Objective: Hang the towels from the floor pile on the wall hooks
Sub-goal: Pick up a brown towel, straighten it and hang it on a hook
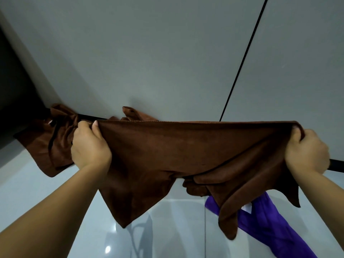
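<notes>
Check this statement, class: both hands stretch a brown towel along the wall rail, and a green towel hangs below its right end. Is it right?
One detail is wrong. The towel below the right end is purple, not green, as the head view shows. The rest stands: the left hand and right hand stretch the brown towel along the rail.

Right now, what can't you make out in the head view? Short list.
- Wall hooks: none visible; the stretched brown towel and the bunched brown towel cover most of the black rail.
- Floor pile: not in frame.
- Purple towel: top hidden behind the stretched brown towel, bottom cut by the frame edge.
- Right hand fingertips: buried in towel folds.
- Left hand: hides the towel corner it grips.
</notes>
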